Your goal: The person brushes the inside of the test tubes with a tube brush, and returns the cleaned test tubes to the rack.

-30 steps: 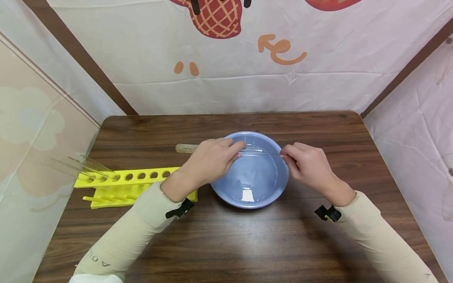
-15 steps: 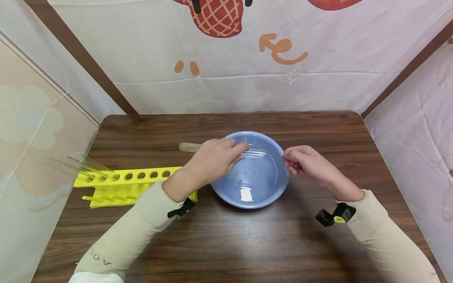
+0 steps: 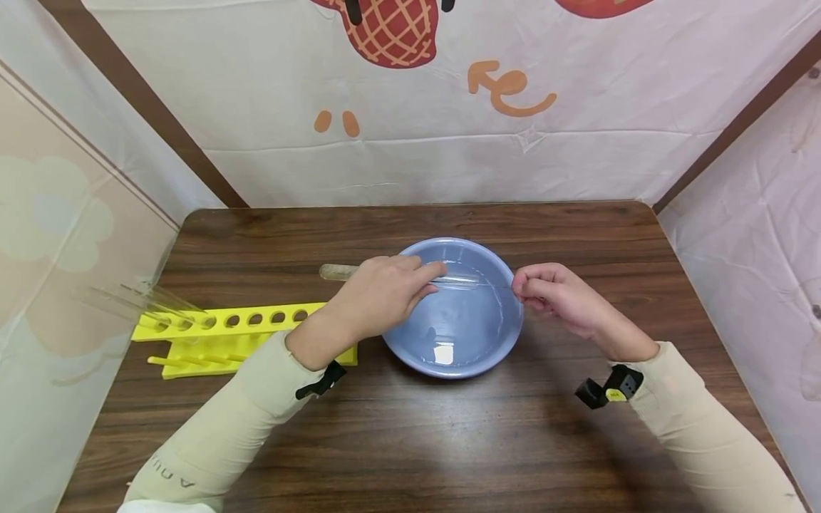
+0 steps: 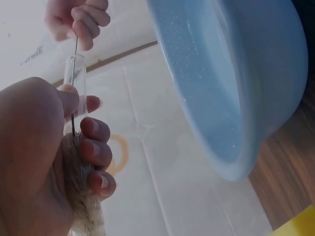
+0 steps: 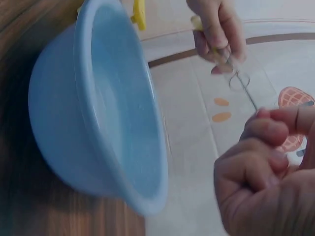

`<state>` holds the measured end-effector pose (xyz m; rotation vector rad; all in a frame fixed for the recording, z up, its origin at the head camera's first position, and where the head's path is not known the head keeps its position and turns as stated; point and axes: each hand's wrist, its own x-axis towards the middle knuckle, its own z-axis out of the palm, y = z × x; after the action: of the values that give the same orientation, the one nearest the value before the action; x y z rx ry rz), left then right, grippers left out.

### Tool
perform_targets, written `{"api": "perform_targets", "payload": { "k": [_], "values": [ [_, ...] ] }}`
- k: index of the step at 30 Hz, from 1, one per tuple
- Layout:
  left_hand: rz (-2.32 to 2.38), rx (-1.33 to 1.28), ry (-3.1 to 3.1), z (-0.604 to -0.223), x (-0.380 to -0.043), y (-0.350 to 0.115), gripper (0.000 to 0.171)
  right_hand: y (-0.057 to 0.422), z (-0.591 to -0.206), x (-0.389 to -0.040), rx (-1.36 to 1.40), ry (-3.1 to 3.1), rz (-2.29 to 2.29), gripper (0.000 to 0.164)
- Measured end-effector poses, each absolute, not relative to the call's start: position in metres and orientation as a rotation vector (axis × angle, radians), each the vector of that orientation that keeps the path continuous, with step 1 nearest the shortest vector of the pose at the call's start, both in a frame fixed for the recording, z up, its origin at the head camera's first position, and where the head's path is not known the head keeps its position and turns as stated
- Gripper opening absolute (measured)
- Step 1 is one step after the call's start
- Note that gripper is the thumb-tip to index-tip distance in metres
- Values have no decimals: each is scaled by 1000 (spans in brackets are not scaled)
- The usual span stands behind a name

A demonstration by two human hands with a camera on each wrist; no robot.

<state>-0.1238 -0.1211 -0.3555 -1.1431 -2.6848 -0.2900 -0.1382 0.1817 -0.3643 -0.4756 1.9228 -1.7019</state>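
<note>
My left hand (image 3: 385, 296) holds a clear glass test tube (image 3: 462, 281) sideways over the blue basin (image 3: 457, 373), its mouth toward the right. Inside the tube is a bottle brush with pale bristles (image 4: 82, 196); they fill the closed end, in the palm. From the mouth runs the brush's thin twisted wire handle (image 5: 247, 92). My right hand (image 3: 554, 296) pinches the end of that wire between thumb and fingers, just over the basin's right rim. The left wrist view shows the thumb and fingers wrapped round the glass.
Left of the basin stands a yellow test tube rack (image 3: 256, 319), partly behind the left forearm. Several clear tubes (image 3: 176, 303) lean in its left holes. Water with a bright reflection (image 3: 442, 353) lies in the basin. The brown wooden table (image 3: 449, 442) ends at a cloth-covered wall.
My right hand has turned at the wrist and shifted slightly right and down, still pinching the wire. The tube in my left hand slid a little right, then back left.
</note>
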Motion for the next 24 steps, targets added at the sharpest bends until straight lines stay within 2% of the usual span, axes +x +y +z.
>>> {"api": "perform_targets", "payload": {
  "k": [6, 10, 13, 19, 24],
  "values": [
    [-316, -1166, -2713, -352, -123, -124, 26, 191, -360, -138, -694, 2294, -1447, 15],
    [-312, -1150, -2741, -351, -122, -128, 26, 198, -360, -137, -875, 2503, -1334, 22],
    [-312, -1129, -2760, -351, -121, -133, 26, 204, -364, -138, -1117, 2635, -1286, 29],
    [-350, -1073, -2768, -353, -121, -143, 22, 215, -375, -142, -1603, 2966, -1000, 16],
    [-342, -1072, -2760, -351, -119, -149, 18, 220, -378, -142, -1796, 3173, -750, 24]
  ]
}}
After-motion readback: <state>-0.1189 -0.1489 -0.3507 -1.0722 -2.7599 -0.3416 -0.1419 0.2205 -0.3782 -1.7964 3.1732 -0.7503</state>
